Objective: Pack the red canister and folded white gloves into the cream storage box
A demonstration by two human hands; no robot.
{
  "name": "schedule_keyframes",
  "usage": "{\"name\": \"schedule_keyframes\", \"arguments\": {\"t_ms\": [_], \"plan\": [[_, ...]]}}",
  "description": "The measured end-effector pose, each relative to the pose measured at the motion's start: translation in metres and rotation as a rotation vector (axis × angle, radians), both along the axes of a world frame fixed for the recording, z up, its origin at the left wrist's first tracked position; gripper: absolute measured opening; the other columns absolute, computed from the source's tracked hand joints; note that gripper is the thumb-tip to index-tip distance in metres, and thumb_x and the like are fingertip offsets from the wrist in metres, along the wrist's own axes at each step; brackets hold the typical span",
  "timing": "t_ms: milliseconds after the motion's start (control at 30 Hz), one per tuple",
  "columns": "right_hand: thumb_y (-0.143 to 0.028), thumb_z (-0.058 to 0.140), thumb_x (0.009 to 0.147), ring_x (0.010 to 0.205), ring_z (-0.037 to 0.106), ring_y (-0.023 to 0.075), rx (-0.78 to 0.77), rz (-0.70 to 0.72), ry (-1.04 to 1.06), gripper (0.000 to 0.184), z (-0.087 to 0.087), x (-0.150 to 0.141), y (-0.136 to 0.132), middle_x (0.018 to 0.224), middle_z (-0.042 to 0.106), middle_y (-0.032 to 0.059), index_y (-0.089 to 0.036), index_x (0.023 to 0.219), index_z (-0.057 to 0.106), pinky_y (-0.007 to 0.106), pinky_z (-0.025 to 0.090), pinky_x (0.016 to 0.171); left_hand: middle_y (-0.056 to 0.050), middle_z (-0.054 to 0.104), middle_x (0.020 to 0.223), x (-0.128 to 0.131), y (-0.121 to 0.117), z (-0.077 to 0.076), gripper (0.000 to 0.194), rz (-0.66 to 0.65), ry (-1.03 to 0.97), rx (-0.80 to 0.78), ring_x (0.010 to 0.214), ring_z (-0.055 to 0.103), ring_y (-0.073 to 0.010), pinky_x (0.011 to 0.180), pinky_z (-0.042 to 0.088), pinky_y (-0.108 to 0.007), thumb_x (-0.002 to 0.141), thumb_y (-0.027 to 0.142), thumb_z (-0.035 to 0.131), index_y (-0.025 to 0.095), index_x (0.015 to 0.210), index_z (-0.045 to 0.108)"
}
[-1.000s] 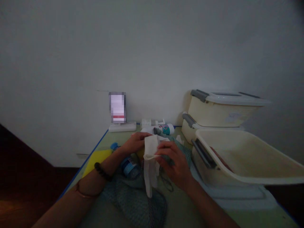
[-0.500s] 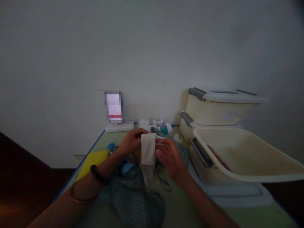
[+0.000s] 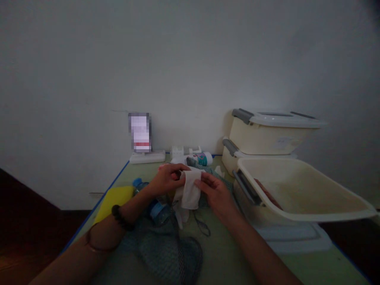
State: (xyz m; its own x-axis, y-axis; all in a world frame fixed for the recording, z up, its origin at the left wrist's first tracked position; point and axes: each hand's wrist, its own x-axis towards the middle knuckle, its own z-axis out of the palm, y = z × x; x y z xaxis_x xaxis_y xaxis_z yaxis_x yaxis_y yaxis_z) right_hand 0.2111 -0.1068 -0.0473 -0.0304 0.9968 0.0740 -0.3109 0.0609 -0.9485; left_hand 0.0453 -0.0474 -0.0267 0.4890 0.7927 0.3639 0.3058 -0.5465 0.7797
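Note:
Between my two hands hangs a white glove (image 3: 191,194), its flat cuff draped in front and finger-like ends dangling below. My left hand (image 3: 166,181) pinches its upper left edge. On the opposite side, the fingers of my right hand (image 3: 219,198) are closed on the right edge. Under my left forearm lies a clear plastic bottle (image 3: 158,211) with a blue cap, partly covered by the arm. A grey-green knitted cloth (image 3: 169,253) with a dark striped edging spreads nearer to me, and a looped cord (image 3: 202,226) rests beneath the glove.
An open cream bin (image 3: 297,217) stands at the right on a pale lid (image 3: 297,239), a brownish-red object (image 3: 268,194) inside. Lidded bins (image 3: 267,138) are stacked behind. A white bottle (image 3: 204,159) lies near the wall, a phone (image 3: 140,132) stands left, and something yellow (image 3: 114,202) lies below it.
The glove's cuff has swung slightly right and tilted. My left hand has shifted right along its top, and my right fingers have moved onto its edge. The view has shifted slightly.

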Motion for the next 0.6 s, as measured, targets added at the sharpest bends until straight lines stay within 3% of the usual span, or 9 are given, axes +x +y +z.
{"name": "schedule_keyframes", "arguments": {"t_ms": [167, 367, 600], "plan": [[-0.033, 0.072, 0.069, 0.090, 0.063, 0.0187, 0.031, 0.066, 0.034, 0.031, 0.003, 0.001, -0.003, 0.097, 0.070, 0.0023, -0.025, 0.099, 0.069, 0.035, 0.049, 0.084, -0.005, 0.074, 0.080, 0.000, 0.001, 0.000, 0.027, 0.065, -0.010, -0.035, 0.074, 0.065, -0.0197, 0.066, 0.049, -0.026, 0.075, 0.034, 0.055, 0.015, 0.080, 0.073], [-0.033, 0.073, 0.068, 0.081, 0.063, 0.0162, -0.011, 0.034, -0.016, 0.020, 0.003, 0.001, -0.004, 0.088, 0.070, 0.0012, -0.024, 0.086, 0.071, 0.030, 0.049, 0.075, -0.005, 0.073, 0.074, 0.000, 0.004, -0.004, 0.035, 0.174, -0.064, -0.072, 0.070, 0.065, -0.0199, 0.060, 0.048, -0.024, 0.077, 0.038, 0.052, 0.011, 0.086, 0.072], [-0.032, 0.075, 0.065, 0.074, 0.062, 0.0153, -0.060, -0.028, 0.128, 0.023, 0.015, 0.005, -0.008, 0.083, 0.070, -0.0003, -0.025, 0.086, 0.071, 0.028, 0.050, 0.067, -0.005, 0.073, 0.074, 0.000, 0.002, -0.002, 0.030, 0.151, -0.061, -0.059, 0.069, 0.064, -0.0192, 0.061, 0.047, -0.025, 0.076, 0.037, 0.057, 0.012, 0.081, 0.073]]}}
